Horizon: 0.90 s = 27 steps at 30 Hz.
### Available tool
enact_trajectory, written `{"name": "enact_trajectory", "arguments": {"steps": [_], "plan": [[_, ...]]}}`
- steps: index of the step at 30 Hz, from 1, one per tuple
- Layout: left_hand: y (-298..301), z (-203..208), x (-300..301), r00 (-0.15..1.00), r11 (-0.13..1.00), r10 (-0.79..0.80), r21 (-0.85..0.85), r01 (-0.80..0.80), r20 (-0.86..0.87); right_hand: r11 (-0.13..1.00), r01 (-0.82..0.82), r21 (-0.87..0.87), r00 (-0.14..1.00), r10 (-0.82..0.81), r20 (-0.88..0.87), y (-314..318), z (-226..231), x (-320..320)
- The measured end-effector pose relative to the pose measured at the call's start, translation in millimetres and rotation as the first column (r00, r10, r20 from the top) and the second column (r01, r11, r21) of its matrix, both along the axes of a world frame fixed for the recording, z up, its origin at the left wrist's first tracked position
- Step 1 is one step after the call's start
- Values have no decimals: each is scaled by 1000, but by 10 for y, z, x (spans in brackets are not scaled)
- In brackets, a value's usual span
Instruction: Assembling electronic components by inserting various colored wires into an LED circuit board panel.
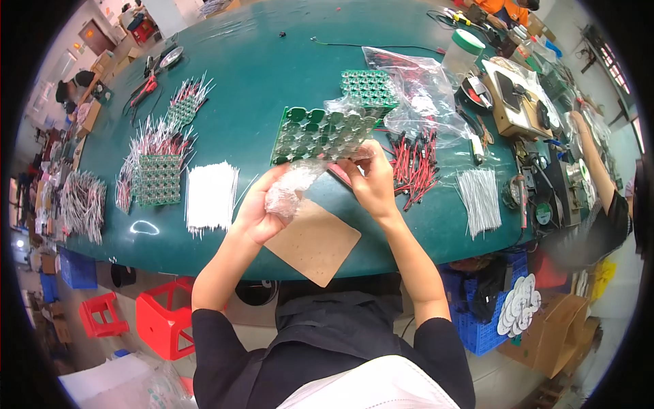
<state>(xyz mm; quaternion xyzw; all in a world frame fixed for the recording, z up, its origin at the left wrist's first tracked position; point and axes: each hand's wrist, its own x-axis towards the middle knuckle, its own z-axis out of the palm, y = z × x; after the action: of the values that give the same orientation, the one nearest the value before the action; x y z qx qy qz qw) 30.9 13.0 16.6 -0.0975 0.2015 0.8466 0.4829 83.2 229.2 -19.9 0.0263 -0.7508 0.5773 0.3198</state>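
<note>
Panel (305, 136), green and gridded, tilts, left fingers (274, 176) and right fingers (353, 173) pinching crumpled clear wrap (286, 197).

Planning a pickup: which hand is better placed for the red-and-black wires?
Probably the right hand: it is close beside the red-and-black wires; the left hand, holding crumpled plastic film, is farther.

A wide bare stretch of the green desk (235, 85) lies beyond and left of the raised board panel (317, 133), giving the left grip (257, 210) room to pass toward the far side. The white wire bundle (211, 198) stands close on that grip's outer side. Right of the right grip (373, 180), red wires (415, 163) and a plastic bag (419, 92) obstruct forward passage, leaving 1 narrow lane before the grey-white wires (479, 201).
</note>
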Motion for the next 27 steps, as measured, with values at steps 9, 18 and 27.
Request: {"name": "enact_trajectory", "arguments": {"steps": [9,18,27], "plan": [[84,89,2,926,950,280,-63,-304,-253,918,-150,-367,980,187,67,-200,28,60],[134,-126,-97,415,624,214,-203,-754,-884,973,127,-194,989,-109,97,-390,113,179],[95,-99,-204,671,796,325,-191,-575,-666,821,-253,-512,939,335,74,-418,147,157]]}}
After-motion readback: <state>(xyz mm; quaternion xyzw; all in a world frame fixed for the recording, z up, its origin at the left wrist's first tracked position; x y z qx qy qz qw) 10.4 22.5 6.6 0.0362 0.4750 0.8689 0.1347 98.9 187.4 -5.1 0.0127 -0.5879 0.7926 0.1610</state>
